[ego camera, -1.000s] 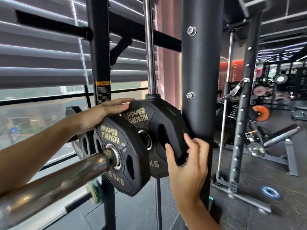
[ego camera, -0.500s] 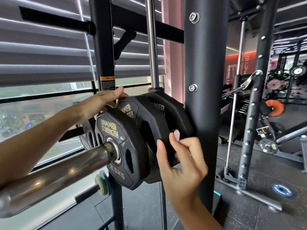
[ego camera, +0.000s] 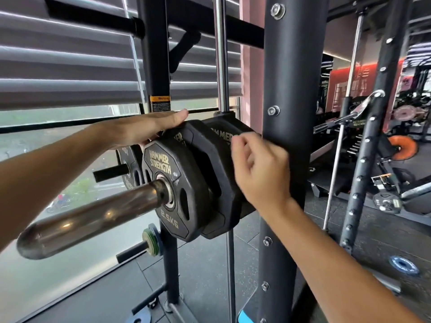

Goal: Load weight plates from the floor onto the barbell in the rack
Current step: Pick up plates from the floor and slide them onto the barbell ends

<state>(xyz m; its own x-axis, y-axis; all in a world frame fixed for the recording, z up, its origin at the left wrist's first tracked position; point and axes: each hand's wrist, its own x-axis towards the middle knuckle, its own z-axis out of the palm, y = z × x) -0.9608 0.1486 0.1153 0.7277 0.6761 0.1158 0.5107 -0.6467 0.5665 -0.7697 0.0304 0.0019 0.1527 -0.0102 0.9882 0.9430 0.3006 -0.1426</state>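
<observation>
Chrome steel barbell sleeve [ego camera: 93,217]: runs from lower left toward centre, its rounded end nearest the camera.

Left hand [ego camera: 149,129]: fingers straight and flat, palm resting on the top edges of the plates; grips nothing.

Small black twelve-sided rubber weight plate marked "2.5KG" [ego camera: 177,190]: seated on the sleeve, outermost, gold "HAMMER STRENGTH" lettering facing the camera.

Larger black rubber weight plate [ego camera: 210,164]: on the sleeve just behind the small one, touching it.

Third black rubber plate [ego camera: 224,134]: innermost, against the rack, partly hidden.

Right hand [ego camera: 258,169]: fingers curled in front of the larger plates' right edge; whether they grasp a plate cannot be told.

Thick black steel rack upright with bolts [ego camera: 289,89]: just right of the plates.

Blue-rimmed plate [ego camera: 403,264]: flat on the dark rubber floor [ego camera: 349,241], far right.
</observation>
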